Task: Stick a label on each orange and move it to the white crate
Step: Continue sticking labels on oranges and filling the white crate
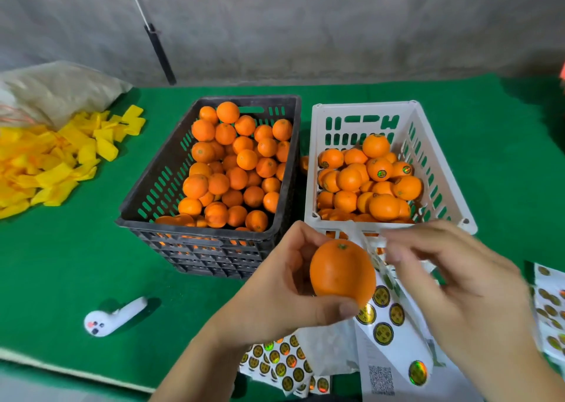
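My left hand [275,288] grips the orange [342,271], thumb and fingers curled round it, low in front of the white crate [318,169]. My right hand [464,282] is blurred, fingers bent at the label strip [388,319]; whether it pinches, I can't tell. Sticker sheets [281,362] lie below on green felt [76,264], with a white controller [114,317] left. Further back sits the black crate [146,193] of oranges, yellow wrappers [46,160], a sack [58,86], then a grey wall [305,19].

A single wide-angle head-worn view looks forward and steeply down over the green felt-covered table [76,264]. Both bare hands sit close beneath the lens, two slotted plastic crates farther off, a grey wall beyond.
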Available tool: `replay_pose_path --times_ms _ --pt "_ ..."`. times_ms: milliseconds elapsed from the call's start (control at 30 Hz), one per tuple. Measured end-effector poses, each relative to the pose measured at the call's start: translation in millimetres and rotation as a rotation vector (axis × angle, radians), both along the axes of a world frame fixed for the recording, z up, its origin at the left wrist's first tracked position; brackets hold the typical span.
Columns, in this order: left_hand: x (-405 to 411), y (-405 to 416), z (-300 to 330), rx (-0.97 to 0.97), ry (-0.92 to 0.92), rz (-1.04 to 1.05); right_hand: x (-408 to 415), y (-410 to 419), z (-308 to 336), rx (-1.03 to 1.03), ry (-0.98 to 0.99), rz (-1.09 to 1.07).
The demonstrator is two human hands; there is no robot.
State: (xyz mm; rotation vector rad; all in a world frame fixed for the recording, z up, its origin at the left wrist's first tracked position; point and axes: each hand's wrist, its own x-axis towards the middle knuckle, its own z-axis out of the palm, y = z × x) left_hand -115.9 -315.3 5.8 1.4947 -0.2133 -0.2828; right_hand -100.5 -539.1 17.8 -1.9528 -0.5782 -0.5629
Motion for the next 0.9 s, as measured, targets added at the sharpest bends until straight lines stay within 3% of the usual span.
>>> replay_pose_path --times_ms 100,267,367,467,600,700,800,900 --pt "-1 -4 -1 -0.093 0.047 0.045 -3 7 -5 -0.107 -0.043 0.102" --pt "-3 -8 -5 -0.178 0.12 0.088 -6 3 -10 -0.123 0.148 0.219" --pt "-1 -9 -6 -0.21 0.114 0.041 -8 4 -16 -0.23 0.227 0.3" --pt "-1 -10 -9 -0.266 0.114 -0.029 -5 6 -20 -0.33 0.186 0.255" --pt "1 -13 -19 -0.437 0.163 -0.141 1 11 -16 -0.108 0.145 0.258" --pt "3 -17 -23 -0.576 0.198 -0.152 7 12 -9 0.132 0.312 0.289" --pt "8 -24 -31 -0.583 0.241 -0.046 16 14 -1 0.365 0.424 0.387" --pt "16 -24 -36 -0.594 0.245 -0.025 46 5 9 0.303 0.361 0.206"
